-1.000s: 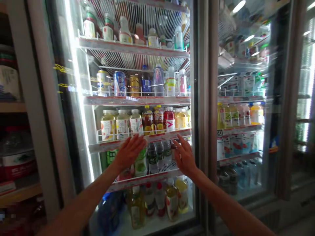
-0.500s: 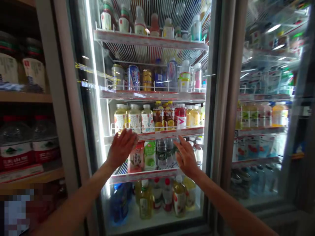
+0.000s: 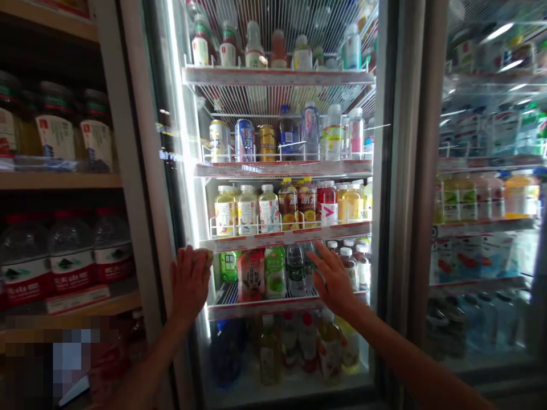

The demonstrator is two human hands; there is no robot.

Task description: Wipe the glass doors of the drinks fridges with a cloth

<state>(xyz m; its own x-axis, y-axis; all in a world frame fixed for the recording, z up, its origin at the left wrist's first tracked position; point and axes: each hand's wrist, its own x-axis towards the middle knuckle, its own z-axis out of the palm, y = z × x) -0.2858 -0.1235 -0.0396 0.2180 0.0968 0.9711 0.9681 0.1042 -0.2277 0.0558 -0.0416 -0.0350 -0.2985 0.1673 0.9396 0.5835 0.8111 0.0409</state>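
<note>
The clear bottle, on the shelf left of the right hand, likely handles fairly heavy if full, its plastic slightly soft and perhaps slippery; the middle looks the best hold. It stands upright, long axis vertical, label facing near. Both hands are spread, visibly holding nothing; the left hand is beside the light strip, contact unclear.

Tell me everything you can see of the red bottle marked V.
The red bottle stands upright on a cooler shelf, above the right hand. It looks plastic, with a pale cap and white label bearing the V. A brown, yellow-capped bottle stands left of it, yellow bottles right. No hand touches it.
</note>
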